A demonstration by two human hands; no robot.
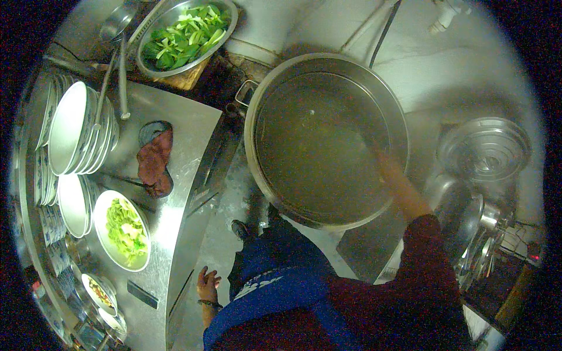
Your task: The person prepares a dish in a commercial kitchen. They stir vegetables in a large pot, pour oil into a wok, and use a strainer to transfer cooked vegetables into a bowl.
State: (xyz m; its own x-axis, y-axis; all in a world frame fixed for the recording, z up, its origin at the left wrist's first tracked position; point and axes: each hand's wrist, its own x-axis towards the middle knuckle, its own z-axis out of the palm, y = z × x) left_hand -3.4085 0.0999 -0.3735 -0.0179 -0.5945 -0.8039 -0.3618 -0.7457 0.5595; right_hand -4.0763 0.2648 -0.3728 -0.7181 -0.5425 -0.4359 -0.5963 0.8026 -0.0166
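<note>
A large round metal pot (325,153) stands before me, holding cloudy liquid and hazed by what looks like steam. My right hand (381,155) reaches over the right side of its opening; motion blur hides the fingers and anything they might hold. Down at my left side, my left hand (208,281) is empty, its fingers loosely curled and apart, with a dark band on the wrist. It hangs near the edge of the steel counter (140,105). On that counter, a white bowl (125,232) holds cut green vegetables, and a crumpled reddish-brown thing (154,166) lies further up.
Stacked white bowls (70,127) line the left of the counter, with ladle handles (123,87) above them. A flat dark object (142,295) lies near a small bowl (100,291). Leafy greens fill a metal basin (232,22). Metal lids (487,149) stand at right.
</note>
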